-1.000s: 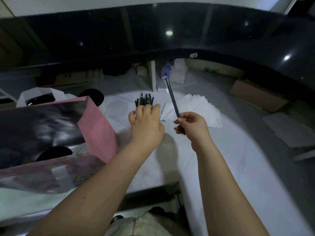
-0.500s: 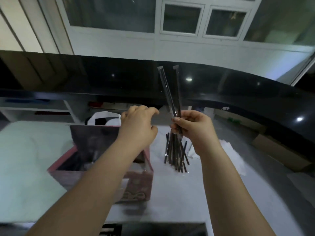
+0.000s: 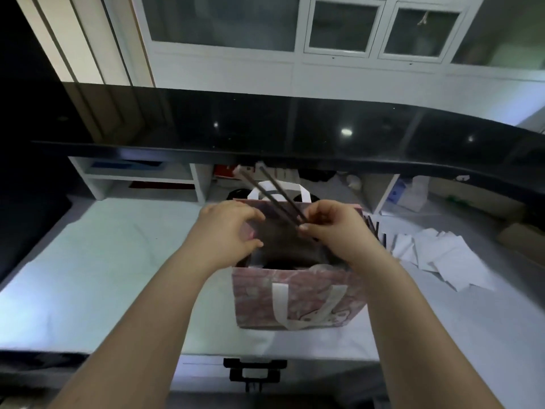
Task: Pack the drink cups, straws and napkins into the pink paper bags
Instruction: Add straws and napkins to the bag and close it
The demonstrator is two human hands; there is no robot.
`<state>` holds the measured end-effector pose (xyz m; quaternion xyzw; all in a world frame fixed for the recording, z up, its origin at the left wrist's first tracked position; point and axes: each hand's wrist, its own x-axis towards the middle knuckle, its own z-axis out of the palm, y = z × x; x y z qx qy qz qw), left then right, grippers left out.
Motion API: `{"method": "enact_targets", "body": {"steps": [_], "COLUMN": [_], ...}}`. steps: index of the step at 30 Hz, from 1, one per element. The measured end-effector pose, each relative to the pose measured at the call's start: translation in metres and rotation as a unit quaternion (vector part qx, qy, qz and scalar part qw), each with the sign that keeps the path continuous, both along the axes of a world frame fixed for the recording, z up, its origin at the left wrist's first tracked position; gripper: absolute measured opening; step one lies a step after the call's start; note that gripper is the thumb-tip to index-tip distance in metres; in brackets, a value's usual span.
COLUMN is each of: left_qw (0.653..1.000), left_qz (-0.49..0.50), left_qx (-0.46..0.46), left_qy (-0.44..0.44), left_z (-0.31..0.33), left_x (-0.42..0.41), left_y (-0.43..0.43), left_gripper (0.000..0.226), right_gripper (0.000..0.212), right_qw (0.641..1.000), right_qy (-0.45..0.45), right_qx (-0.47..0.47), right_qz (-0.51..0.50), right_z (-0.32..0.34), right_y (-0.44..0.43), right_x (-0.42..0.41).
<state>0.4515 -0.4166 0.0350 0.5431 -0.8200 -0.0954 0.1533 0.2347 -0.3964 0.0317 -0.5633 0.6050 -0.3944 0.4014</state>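
Right hand [image 3: 330,228] pinches two dark straws [image 3: 274,196], which slant up and left above the open pink paper bag [image 3: 298,293]; left hand [image 3: 227,228] curls round the bag's left rim; loose straws [image 3: 374,228] and white napkins [image 3: 442,255] lie on the table [image 3: 118,261] just right of the bag.

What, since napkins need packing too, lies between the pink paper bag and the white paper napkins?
In the head view, a bunch of thin dark straws lies there on the white tabletop.
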Motion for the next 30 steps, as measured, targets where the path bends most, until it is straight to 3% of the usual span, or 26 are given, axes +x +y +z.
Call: {"method": "enact_targets", "body": {"steps": [2, 7, 11, 14, 19, 24, 28, 30], "left_qw": [1.000, 0.993, 0.989, 0.985, 0.959, 0.901, 0.869, 0.862], "left_qz": [-0.010, -0.038, -0.068, -0.087, -0.078, -0.044, -0.038, -0.035], "left_qx": [0.010, 0.076, 0.081, 0.050, 0.009, 0.024, 0.093, 0.126], "left_qy": [0.013, 0.079, 0.100, 0.138, 0.273, 0.431, 0.485, 0.490], "left_z": [-0.006, -0.016, -0.019, -0.024, -0.036, -0.043, -0.066, -0.079], "left_x": [0.012, 0.028, 0.029, 0.025, 0.020, 0.032, 0.040, 0.039], "left_y": [-0.003, -0.002, -0.006, -0.005, 0.000, 0.015, 0.031, 0.038], "left_gripper": [0.062, 0.100, 0.099, 0.086, 0.057, 0.044, 0.071, 0.080], "right_gripper": [0.017, 0.021, 0.031, 0.038, 0.028, 0.026, 0.015, 0.044], "right_qw": [0.991, 0.951, 0.889, 0.871, 0.936, 0.939, 0.967, 0.980], "right_qy": [0.134, 0.308, 0.455, 0.488, 0.315, 0.158, -0.051, -0.114], "right_qx": [-0.014, 0.021, 0.044, 0.046, -0.130, -0.262, -0.178, -0.119], "right_qz": [-0.003, -0.008, -0.012, 0.009, -0.091, -0.156, -0.173, -0.107], "right_z": [-0.008, -0.015, -0.020, -0.018, -0.002, -0.014, -0.043, -0.060], "right_y": [0.001, 0.001, -0.013, -0.022, 0.011, 0.050, 0.062, 0.067], "right_x": [0.000, -0.010, 0.000, 0.006, -0.005, -0.037, -0.081, -0.111]}}
